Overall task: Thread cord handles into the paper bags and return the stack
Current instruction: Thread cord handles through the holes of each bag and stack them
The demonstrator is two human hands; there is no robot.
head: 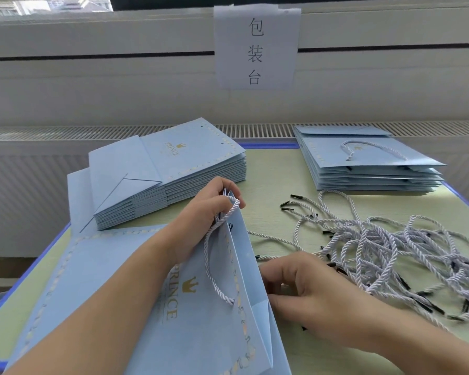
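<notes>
**Left grip lifts the bag mouth**

Left hand [211, 204] pinches the cord handle [220, 255] and top edge of the paper bag [201, 320]. Right of the bag, the right hand [303, 290], fingers curled, works behind that edge; what it holds is hidden. Keep the edge raised for threading.

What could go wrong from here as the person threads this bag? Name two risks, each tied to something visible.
1. The loose cords lie tangled on the table; pulling one out may drag others along.
2. The left hand holds up the bag by its top edge and threaded handle while the right hand works at the opening; a hard tug might crease or tear the paper.
</notes>
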